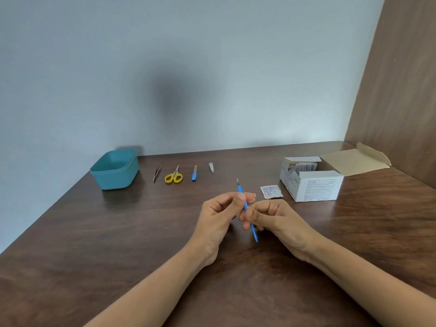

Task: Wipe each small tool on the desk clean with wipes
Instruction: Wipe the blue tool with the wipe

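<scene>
Blue-handled and thin, the cuticle tool [246, 208] is held above the table [94, 244] between both hands, tilted with its small metal tip pointing up and away and its blue tail slanting down toward the person. The left hand [219, 215] pinches the upper part of the handle between thumb and fingers; the right hand [276, 218] is closed around the middle of it, just beside the left, the two almost touching. Whether a wipe is tucked in either hand cannot be told.

Just beyond the hands a torn wipe packet [271, 191] lies flat. Near it on the right stands an open white box [311, 182] of packets, its flap folded back.

Farther back, a row lies on the wood: a nail clipper [211, 167], a blue nail file [194, 173], yellow-handled scissors [174, 175] and tweezers [156, 173]. At the left end sits a teal tub [115, 169].
</scene>
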A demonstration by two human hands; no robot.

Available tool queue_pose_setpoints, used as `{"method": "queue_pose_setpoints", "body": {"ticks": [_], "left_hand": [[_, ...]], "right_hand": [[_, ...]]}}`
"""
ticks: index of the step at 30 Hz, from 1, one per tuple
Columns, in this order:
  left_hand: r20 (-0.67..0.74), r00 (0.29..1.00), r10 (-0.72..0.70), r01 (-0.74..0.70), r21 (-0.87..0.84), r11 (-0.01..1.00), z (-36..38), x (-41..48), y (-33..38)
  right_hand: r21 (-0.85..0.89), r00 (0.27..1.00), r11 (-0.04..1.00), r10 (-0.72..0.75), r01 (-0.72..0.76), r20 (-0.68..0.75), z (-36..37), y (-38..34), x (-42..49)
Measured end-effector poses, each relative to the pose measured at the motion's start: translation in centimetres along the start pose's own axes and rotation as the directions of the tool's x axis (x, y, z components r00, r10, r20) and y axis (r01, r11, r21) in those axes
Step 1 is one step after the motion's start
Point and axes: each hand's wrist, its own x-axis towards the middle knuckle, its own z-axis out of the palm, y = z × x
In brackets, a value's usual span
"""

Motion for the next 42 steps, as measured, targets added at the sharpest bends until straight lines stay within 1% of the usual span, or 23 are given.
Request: {"method": "queue_pose_setpoints", "body": {"ticks": [7, 10, 13, 16, 20, 24, 27, 33, 38, 42], "left_hand": [[-0.1, 0.995, 0.01, -0.016, -0.061, 0.998, -0.03, 0.03, 0.07], [-0.157, 0.988, 0.004, -0.016, -0.072, 0.997, -0.08, 0.05, 0.19], [-0.182, 0.983, 0.003, -0.017, -0.075, 0.997, -0.04, 0.07, 0.28], [-0.193, 0.981, 0.006, -0.022, -0.081, 0.997, -0.03, 0.08, 0.31], [-0.191, 0.982, 0.016, -0.032, -0.081, 0.996, -0.21, 0.06, 0.24], [-0.194, 0.981, 0.027, -0.042, -0.076, 0.996, -0.27, 0.1, 0.16], [-0.204, 0.978, 0.035, -0.049, -0.063, 0.997, -0.32, 0.19, 0.03], [-0.198, 0.979, 0.056, -0.069, -0.058, 0.996, -0.29, 0.28, -0.05], [-0.211, 0.976, 0.057, -0.066, -0.035, 0.997, -0.31, 0.4, -0.13], [-0.21, 0.976, 0.063, -0.071, -0.028, 0.997, -0.38, 0.44, -0.18]], "right_hand": [[0.001, 0.999, 0.999, 0.032, -0.032, 0.007, 0.34, -0.18, -0.14], [-0.012, 0.999, 0.999, 0.038, -0.038, -0.038, 0.53, 0.07, -0.15], [-0.003, 0.996, 1.0, 0.028, -0.029, -0.088, 0.58, 0.37, -0.01], [-0.029, 0.995, 0.999, 0.026, -0.029, -0.092, 0.48, 0.26, 0.08], [-0.082, 0.999, 0.995, 0.048, -0.048, -0.008, 0.36, -0.23, -0.05], [-0.052, 0.996, 0.996, 0.08, -0.079, 0.025, 0.08, -0.38, -0.13], [-0.036, 0.996, 0.996, 0.085, -0.085, 0.015, 0.14, -0.33, -0.14], [-0.053, 0.993, 0.994, 0.095, -0.098, -0.065, 0.13, 0.09, 0.06], [-0.085, 0.996, 0.993, 0.086, -0.087, -0.017, 0.16, -0.24, -0.1], [-0.082, 0.996, 0.992, 0.092, -0.092, -0.008, 0.05, -0.16, -0.06]]}}
